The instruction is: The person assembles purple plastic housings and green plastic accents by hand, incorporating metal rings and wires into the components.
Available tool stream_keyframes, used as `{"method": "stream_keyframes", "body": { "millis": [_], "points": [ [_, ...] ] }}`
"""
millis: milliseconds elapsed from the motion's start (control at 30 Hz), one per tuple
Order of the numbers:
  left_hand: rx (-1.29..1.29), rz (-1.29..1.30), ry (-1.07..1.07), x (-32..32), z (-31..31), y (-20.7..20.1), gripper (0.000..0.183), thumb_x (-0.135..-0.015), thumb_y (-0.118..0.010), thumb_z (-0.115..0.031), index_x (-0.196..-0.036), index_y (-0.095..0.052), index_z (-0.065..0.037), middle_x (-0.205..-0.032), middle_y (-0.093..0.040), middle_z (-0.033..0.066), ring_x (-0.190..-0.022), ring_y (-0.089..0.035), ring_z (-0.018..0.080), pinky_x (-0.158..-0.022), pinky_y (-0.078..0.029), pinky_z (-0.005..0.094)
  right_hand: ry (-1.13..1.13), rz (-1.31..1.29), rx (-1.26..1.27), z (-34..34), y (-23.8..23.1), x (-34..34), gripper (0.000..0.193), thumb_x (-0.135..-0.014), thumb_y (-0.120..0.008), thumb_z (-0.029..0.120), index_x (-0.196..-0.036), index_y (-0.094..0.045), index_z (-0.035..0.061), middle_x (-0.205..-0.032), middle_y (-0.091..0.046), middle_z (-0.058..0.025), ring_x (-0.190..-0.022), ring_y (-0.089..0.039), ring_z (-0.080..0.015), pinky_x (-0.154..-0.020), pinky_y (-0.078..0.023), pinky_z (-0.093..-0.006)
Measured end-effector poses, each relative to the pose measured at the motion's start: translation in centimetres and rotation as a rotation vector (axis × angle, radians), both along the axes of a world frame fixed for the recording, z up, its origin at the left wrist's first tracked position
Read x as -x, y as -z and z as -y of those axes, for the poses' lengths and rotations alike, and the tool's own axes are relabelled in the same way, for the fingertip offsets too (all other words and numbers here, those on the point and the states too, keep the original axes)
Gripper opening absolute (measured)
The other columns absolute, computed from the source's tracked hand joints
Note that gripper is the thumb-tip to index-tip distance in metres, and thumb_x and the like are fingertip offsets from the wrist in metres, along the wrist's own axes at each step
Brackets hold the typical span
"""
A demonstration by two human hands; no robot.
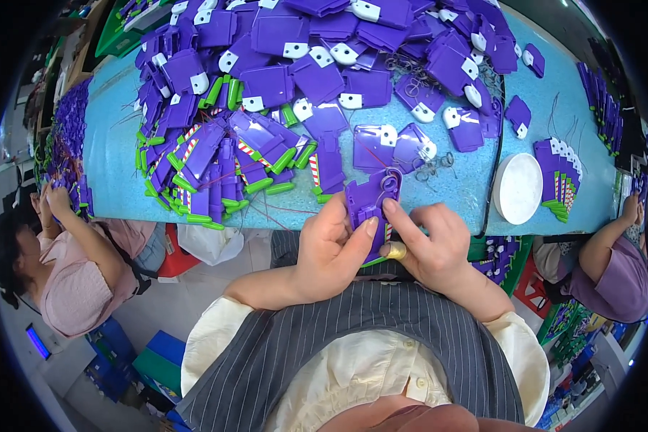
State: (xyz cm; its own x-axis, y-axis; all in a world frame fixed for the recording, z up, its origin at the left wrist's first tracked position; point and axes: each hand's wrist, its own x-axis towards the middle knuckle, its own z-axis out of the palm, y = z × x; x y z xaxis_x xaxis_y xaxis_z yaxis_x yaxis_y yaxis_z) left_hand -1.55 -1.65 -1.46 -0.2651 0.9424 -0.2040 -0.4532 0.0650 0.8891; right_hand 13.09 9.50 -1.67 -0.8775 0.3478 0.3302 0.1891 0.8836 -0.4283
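Note:
My left hand (330, 248) grips a purple plastic shell piece (363, 201) upright at the table's near edge, its thumb lying across the front. A thin metal coil spring (390, 181) sits at the top right corner of this piece. With its index fingertip my right hand (437, 243) presses on the right side of the piece, just below the spring. Yellowish tape (394, 250) wraps the right thumb, near the lower part of the piece. A green edge shows at the bottom, while the palms hide the rest.
Purple shells with white ends (317, 75) are heaped at the back. Purple pieces with green tips (209, 169) pile up at left. Loose springs (435, 167) lie near a white bowl (498, 193). A fanned stack (558, 169) lies beyond it. Co-workers sit left (86, 266) and right (612, 270).

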Motion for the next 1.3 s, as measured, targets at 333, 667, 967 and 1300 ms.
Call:
{"method": "stream_keyframes", "body": {
  "millis": [333,667,967,1300],
  "points": [
    [-0.053,0.339,-0.072,1.4,2.1,0.5,0.038,-0.093,-0.042,-0.003,-0.129,-0.031,0.001,-0.122,-0.051,0.0193,-0.113,-0.052,0.0254,-0.096,-0.043,0.0401,-0.179,-0.081,0.760,-3.8,-0.6,2.4,0.050,-0.075,-0.068,0.015,-0.122,-0.054,0.0049,-0.076,-0.064,-0.0088,-0.057,-0.056,-0.0234,-0.056,-0.045,-0.0302],
    [0.240,0.398,0.153,0.7,2.5,-0.3,0.047,-0.088,-0.046,0.006,-0.131,-0.030,-0.001,-0.119,-0.053,0.0145,-0.106,-0.058,0.0231,-0.088,-0.048,0.0338,0.204,-0.065,0.518,-4.6,-2.0,2.6,0.019,-0.073,-0.064,0.000,-0.089,-0.053,0.0028,-0.091,-0.054,-0.0071,-0.074,-0.055,-0.0187,-0.062,-0.044,-0.0299],
    [0.192,0.343,0.281,-0.9,0.8,-0.1,0.046,-0.086,-0.047,0.007,-0.128,-0.032,-0.001,-0.113,-0.054,0.0108,-0.102,-0.058,0.0160,-0.086,-0.048,0.0307,0.119,-0.093,1.471,-1.3,-0.6,-0.7,0.026,-0.081,-0.059,-0.001,-0.107,-0.057,-0.0038,-0.114,-0.048,-0.0110,-0.069,-0.055,-0.0063,-0.053,-0.043,-0.0174],
    [0.136,0.031,0.267,-1.0,-0.3,0.2,0.026,-0.094,-0.046,-0.009,-0.118,-0.041,0.001,-0.096,-0.060,0.0079,-0.084,-0.060,0.0115,-0.070,-0.049,0.0260,0.258,-0.129,1.287,-0.4,-1.0,-0.6,0.029,-0.080,-0.061,-0.002,-0.109,-0.057,-0.0027,-0.116,-0.048,-0.0137,-0.054,-0.053,-0.0025,-0.046,-0.042,-0.0169]
  ]
}}
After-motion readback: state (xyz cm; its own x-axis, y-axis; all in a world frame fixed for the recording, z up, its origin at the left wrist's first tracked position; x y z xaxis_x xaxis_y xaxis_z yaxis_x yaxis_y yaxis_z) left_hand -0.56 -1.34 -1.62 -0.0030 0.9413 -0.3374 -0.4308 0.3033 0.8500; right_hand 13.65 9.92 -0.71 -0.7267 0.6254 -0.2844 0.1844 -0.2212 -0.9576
